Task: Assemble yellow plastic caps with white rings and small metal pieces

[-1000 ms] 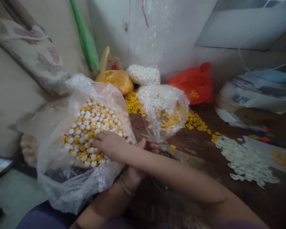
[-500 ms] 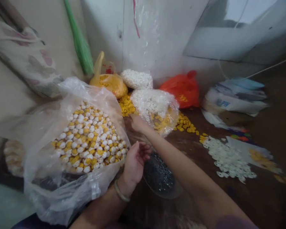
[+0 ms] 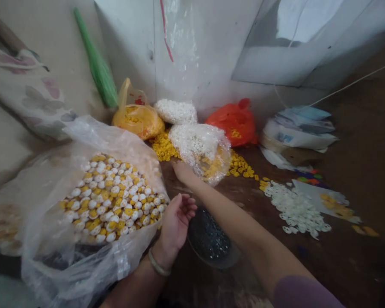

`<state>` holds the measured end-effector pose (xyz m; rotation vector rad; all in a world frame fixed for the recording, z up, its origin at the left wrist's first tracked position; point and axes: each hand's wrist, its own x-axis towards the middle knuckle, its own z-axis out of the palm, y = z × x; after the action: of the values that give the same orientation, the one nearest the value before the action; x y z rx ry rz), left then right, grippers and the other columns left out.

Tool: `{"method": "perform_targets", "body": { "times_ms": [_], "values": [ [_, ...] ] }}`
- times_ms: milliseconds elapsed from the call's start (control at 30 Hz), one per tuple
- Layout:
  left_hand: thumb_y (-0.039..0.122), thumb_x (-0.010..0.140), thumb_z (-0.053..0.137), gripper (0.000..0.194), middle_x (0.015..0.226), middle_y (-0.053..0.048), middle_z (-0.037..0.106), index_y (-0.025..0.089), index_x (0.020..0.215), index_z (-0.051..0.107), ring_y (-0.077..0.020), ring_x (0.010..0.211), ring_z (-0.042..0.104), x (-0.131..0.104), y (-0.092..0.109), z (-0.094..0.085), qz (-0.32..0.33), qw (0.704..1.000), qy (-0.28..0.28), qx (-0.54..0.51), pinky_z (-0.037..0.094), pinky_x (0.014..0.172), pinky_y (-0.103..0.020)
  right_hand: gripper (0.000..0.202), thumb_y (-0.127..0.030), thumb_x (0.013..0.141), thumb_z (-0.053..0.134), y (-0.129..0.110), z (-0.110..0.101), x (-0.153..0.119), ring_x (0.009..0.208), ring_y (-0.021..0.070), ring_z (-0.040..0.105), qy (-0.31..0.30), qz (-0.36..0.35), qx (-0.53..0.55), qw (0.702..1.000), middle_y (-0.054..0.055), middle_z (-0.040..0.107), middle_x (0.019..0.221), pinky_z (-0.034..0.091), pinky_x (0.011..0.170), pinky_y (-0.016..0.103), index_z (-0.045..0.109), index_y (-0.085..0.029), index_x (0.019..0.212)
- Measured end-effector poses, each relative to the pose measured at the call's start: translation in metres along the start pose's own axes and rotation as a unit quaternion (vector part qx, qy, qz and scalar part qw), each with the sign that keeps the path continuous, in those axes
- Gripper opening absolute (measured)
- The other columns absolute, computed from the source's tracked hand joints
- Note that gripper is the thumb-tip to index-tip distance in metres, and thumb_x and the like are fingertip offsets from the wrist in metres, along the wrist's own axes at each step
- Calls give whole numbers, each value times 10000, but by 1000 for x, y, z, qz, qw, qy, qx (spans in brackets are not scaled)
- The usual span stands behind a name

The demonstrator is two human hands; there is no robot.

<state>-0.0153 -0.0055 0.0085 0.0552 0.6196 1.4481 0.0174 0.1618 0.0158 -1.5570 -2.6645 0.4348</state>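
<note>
My left hand [image 3: 177, 220], a pale bangle at its wrist, is held palm up with fingers loosely bent and apart; I see nothing in it. It is beside the rim of a clear plastic bag [image 3: 128, 265] full of small white-and-yellow round pieces [image 3: 112, 196]. My right arm reaches forward across the table, and my right hand [image 3: 183, 173] is at the near edge of a pile of small yellow pieces [image 3: 165, 146]. Its fingers are small and blurred, so their grip is unclear. Below my right forearm sits a dark shallow bowl [image 3: 208, 239] with tiny shiny bits.
Clear bags of white pieces [image 3: 176, 112] and a yellow bag [image 3: 139, 122] stand by the wall. A red bag [image 3: 232, 122] is right of them. White flat pieces [image 3: 295, 207] lie spread at right, near a stack of papers [image 3: 298, 132].
The view has shifted, so the scene sits a little further left. My right hand stays by the yellow pile, and my left hand remains beside the bag.
</note>
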Motion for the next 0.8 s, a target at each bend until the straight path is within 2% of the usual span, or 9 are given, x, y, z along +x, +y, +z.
{"method": "perform_targets", "body": {
  "times_ms": [100, 233, 300, 367, 500, 567, 667, 733, 800],
  "values": [
    [292, 708, 779, 229, 760, -47, 724, 129, 842, 690, -114, 648, 650, 0, -1, 0, 21, 1000, 8, 2, 483, 597, -201, 240, -51, 901, 505, -3, -9, -20, 961, 209, 624, 33, -31, 65, 997, 139, 659, 1043, 471, 829, 305, 564, -106, 1127],
    [297, 708, 798, 295, 916, -31, 745, 193, 959, 681, -122, 774, 678, -2, -2, 3, 73, 997, 6, 4, 497, 677, -211, 289, -66, 868, 537, 4, -22, -73, 816, 139, 617, 71, -85, 165, 980, 30, 642, 943, 476, 733, 240, 499, -162, 1138],
    [310, 701, 806, 339, 996, -30, 742, 211, 1003, 687, -129, 857, 682, -3, -4, 4, 96, 995, -6, 13, 507, 760, -229, 264, -46, 846, 541, 8, -24, -104, 817, 153, 604, 113, -127, 195, 966, 31, 629, 922, 475, 739, 262, 514, -169, 1078],
    [312, 662, 833, 351, 977, -27, 746, 205, 973, 708, -132, 859, 683, -3, -6, 3, 100, 995, -12, 27, 509, 805, -244, 222, -29, 840, 534, 10, -23, -131, 879, 185, 587, 151, -171, 181, 957, 56, 629, 940, 471, 793, 308, 541, -169, 1012],
    [297, 611, 859, 304, 867, -16, 752, 188, 867, 737, -122, 768, 680, -3, -12, -1, 85, 994, -19, 61, 517, 759, -232, 199, -36, 873, 503, 10, -19, -164, 964, 210, 562, 151, -208, 158, 953, 74, 633, 988, 472, 848, 346, 561, -181, 998],
    [294, 595, 868, 303, 852, -13, 753, 190, 851, 743, -119, 763, 680, -3, -13, -2, 87, 993, -24, 80, 519, 746, -222, 201, -53, 886, 511, 15, -17, -172, 951, 197, 572, 167, -193, 194, 947, 64, 631, 989, 482, 837, 328, 556, -191, 1026],
    [293, 568, 883, 327, 842, -16, 759, 196, 850, 748, -108, 718, 675, -4, -11, -2, 74, 992, -24, 102, 520, 690, -203, 194, -74, 902, 519, 33, -9, -179, 911, 188, 593, 204, -108, 205, 951, 69, 636, 986, 488, 817, 316, 559, -179, 1060],
    [289, 559, 889, 332, 828, -16, 761, 198, 845, 748, -80, 632, 646, -5, -8, -2, 66, 992, -27, 106, 502, 611, -175, 184, -60, 887, 528, 47, -1, -184, 928, 210, 600, 150, -42, 139, 978, 84, 652, 985, 483, 839, 342, 598, -161, 1024],
    [284, 554, 892, 333, 805, -19, 760, 195, 839, 745, -56, 564, 607, -5, -7, -1, 62, 993, -31, 98, 478, 553, -152, 189, -42, 870, 529, 57, 8, -187, 976, 243, 599, 60, -1, 46, 997, 108, 665, 1022, 467, 885, 378, 643, -146, 979]
  ]
}}
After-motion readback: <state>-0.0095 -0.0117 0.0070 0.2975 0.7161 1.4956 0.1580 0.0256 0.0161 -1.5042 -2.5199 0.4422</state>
